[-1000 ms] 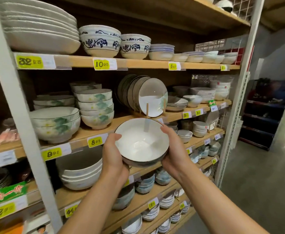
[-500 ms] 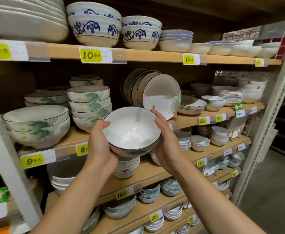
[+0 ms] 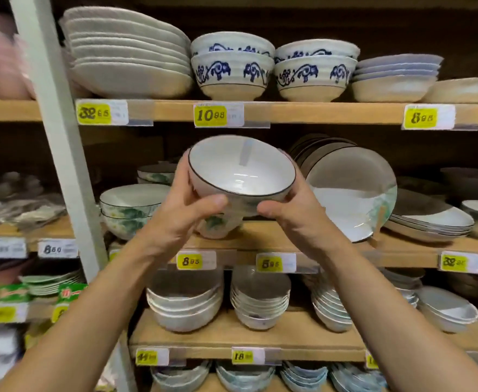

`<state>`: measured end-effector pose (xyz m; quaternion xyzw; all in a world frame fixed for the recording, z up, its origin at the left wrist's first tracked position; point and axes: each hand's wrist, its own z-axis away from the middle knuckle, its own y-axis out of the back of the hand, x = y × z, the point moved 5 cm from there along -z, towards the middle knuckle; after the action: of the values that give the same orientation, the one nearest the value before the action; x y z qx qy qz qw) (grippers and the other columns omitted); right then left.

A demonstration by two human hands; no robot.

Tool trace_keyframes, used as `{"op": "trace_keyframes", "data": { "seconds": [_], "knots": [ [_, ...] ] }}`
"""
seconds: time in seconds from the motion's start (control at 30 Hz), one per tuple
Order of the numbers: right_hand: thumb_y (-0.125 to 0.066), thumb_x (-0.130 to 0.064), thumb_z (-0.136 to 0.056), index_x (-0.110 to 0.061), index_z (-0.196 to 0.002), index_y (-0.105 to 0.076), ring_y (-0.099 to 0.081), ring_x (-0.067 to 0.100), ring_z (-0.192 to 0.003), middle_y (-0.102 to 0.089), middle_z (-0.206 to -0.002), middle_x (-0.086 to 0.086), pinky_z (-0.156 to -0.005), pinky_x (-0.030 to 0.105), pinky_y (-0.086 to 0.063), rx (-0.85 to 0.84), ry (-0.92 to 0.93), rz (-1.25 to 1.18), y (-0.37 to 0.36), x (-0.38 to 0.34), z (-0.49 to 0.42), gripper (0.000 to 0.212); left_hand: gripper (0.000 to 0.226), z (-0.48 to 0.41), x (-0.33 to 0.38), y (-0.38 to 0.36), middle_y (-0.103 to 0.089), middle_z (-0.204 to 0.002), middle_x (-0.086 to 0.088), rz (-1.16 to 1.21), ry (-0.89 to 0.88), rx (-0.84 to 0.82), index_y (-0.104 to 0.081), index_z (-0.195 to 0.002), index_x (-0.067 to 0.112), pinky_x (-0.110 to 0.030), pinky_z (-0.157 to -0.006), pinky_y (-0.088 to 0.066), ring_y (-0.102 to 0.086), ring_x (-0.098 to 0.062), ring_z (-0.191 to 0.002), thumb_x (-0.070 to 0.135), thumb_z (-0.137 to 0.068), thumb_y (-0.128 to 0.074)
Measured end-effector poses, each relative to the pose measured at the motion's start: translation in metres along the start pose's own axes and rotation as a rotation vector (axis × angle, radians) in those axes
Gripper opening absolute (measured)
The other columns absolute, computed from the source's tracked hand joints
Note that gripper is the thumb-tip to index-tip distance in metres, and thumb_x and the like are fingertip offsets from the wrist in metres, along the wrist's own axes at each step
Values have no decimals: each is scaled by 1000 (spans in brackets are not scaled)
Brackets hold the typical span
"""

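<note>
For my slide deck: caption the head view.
Left hand and right hand hold a white, dark-rimmed bowl before crowded wooden shelves.

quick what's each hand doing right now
Left hand: closed on the dark-rimmed white bowl, at its left side.
Right hand: closed on the same bowl, at its right side.

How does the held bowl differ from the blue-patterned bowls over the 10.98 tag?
The held bowl is tilted toward the camera between left hand and right hand; the blue-patterned bowls sit upright, stacked two high. The held bowl has a thin dark rim; they carry blue scrolls outside. Both are pale.
</note>
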<state>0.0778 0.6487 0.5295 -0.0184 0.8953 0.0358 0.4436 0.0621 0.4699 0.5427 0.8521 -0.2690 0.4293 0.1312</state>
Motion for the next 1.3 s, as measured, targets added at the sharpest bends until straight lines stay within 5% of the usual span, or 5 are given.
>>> {"op": "trace_keyframes", "data": {
  "seconds": [0.2,0.43,0.53,0.77,1.3],
  "knots": [
    [-89,-16,-55,-42,-135,-36,-46,4,-129,-50,-136,-18,-99,20,-45,-137,79,157,-2,-8,-35,100,105,-20,10,28,-43,-133,33,-440,-138,-62,-23,-140,38,-9,-98,-39,-39,8,-128,14,-61,-88],
    [-88,-24,-52,-31,-144,-30,-48,1,-126,-51,-134,-18,-102,21,-44,-163,29,193,-10,7,-42,110,99,-13,0,45,-49,-122,38,-437,-94,-11,-27,-136,37,-4,-90,-41,-45,14,-119,10,-59,-83],
    [-87,-30,-52,-40,-133,-41,-53,-1,-120,-58,-126,-21,-94,17,-47,-135,7,179,-14,10,-50,95,91,-15,-6,54,-57,-117,34,-386,-51,14,-36,-131,38,-5,-86,-44,-51,12,-115,14,-60,-87],
    [-89,-51,-52,-15,-138,-44,-57,17,-123,-59,-133,5,-95,30,-49,-73,6,53,-29,4,-74,103,102,-37,-3,72,-61,-125,8,-273,-55,91,-45,-132,23,-16,-85,-50,-59,-5,-115,55,-46,-88],
    [-86,-54,-56,-16,-137,-48,-59,13,-121,-65,-127,0,-103,32,-46,45,-59,72,-17,30,-114,97,88,-90,-33,104,-64,-123,-4,-196,126,62,-48,-128,10,-26,-90,-51,-60,-17,-117,39,-55,-89]
  ]
}}
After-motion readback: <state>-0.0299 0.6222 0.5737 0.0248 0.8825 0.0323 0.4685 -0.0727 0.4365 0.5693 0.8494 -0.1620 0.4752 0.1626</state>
